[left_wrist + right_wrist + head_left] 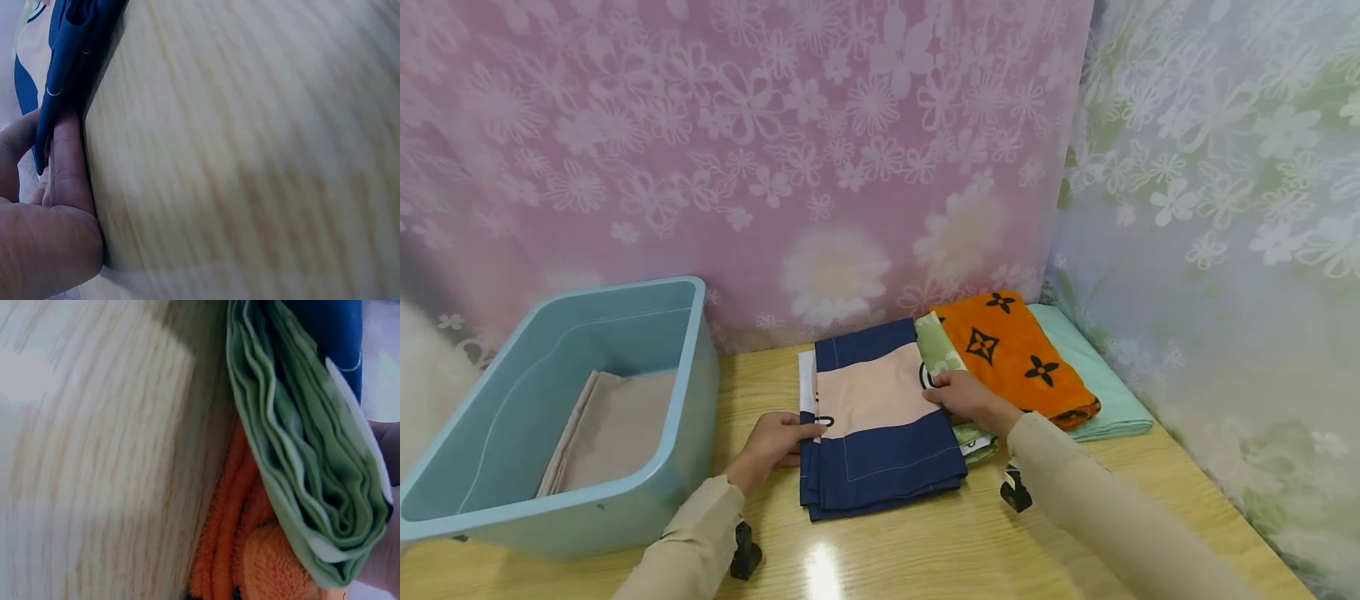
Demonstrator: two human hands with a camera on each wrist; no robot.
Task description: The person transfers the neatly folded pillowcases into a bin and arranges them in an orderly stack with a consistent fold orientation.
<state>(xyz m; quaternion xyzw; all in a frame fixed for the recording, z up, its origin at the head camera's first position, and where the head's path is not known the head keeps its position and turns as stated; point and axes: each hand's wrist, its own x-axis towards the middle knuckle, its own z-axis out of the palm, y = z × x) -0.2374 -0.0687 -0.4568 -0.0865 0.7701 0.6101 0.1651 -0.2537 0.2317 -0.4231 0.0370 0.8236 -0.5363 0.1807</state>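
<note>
Fingers (65, 162) of both hands pinch the folded navy-and-peach cloth (880, 417) at its side edges.

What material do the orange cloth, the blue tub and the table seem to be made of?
The orange cloth looks like terry towelling: fuzzy, looped pile in the right wrist view. The blue tub seems moulded plastic, smooth with a rounded rim. The table looks like wood or laminate: grain lines, glossy glare.
</note>
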